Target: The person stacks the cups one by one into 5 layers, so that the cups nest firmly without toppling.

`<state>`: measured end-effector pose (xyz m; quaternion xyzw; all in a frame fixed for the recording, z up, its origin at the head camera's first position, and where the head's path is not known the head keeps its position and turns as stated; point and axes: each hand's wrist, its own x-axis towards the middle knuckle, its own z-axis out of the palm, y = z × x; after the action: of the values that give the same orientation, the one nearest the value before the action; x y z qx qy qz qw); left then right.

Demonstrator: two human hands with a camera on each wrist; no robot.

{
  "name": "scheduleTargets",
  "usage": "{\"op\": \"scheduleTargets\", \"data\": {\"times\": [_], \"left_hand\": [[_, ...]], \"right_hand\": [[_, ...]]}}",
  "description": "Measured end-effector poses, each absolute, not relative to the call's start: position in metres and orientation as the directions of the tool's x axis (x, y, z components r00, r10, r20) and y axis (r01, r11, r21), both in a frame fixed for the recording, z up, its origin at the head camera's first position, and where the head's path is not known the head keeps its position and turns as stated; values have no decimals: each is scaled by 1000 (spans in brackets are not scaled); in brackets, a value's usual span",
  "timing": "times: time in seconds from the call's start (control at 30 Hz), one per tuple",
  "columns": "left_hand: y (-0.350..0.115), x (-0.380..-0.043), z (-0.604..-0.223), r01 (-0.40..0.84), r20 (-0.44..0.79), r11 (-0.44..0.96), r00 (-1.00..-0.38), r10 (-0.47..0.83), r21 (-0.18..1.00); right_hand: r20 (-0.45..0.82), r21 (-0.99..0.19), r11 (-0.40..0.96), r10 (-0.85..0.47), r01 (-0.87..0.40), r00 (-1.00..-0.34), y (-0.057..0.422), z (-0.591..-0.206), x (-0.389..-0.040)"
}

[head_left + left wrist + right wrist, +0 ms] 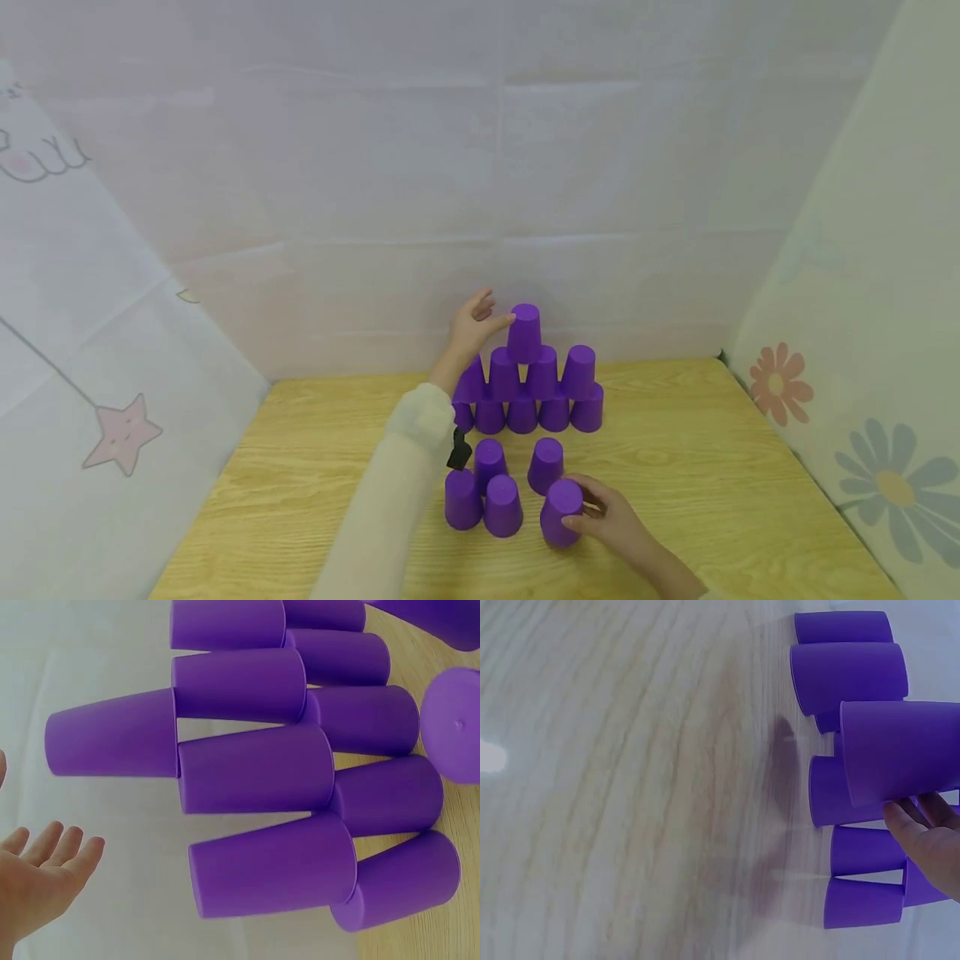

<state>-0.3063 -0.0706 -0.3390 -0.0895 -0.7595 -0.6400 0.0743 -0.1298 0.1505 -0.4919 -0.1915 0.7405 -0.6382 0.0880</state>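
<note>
Upside-down purple cups stand as a stepped wall, a bottom row (522,414) and a second row (542,375), with a single top cup (524,337) above. Beside that top cup is my left hand (471,329), fingers spread; its thumb tip overlaps the cup's edge in the head view. The left wrist view shows a gap between the left fingers (64,851) and the top cup (112,735). My right hand (617,523) grips another upside-down purple cup (561,512) by its side, thumb in front. In the right wrist view, its fingers (922,832) lie against the held cup (900,750).
Three purple cups (502,507) stand close together before the wall, and one more cup (545,467) is just behind the held one. All are on a wood-grain table (675,467). A pale cloth backdrop (375,208) rises behind. A black piece (459,451) shows by the left wrist.
</note>
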Motion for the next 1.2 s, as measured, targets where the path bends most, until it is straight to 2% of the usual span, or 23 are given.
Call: {"op": "scheduleTargets", "data": {"times": [0.3,0.57,0.9,1.2], "left_hand": [[-92,-292,-340,253,245,168,-967,67,953],[-108,-271,-340,240,234,81,-969,76,967],[-130,-246,-362,245,243,34,-969,55,969],[-137,-208,-374,238,231,78,-969,86,968]], "right_hand": [[117,-975,132,-375,-178,-920,161,-479,-138],[134,-972,137,-350,-193,-927,167,-468,-144],[125,-970,160,-328,-185,-936,179,-452,-153],[233,-941,155,-344,-300,-910,186,-435,-165]]}}
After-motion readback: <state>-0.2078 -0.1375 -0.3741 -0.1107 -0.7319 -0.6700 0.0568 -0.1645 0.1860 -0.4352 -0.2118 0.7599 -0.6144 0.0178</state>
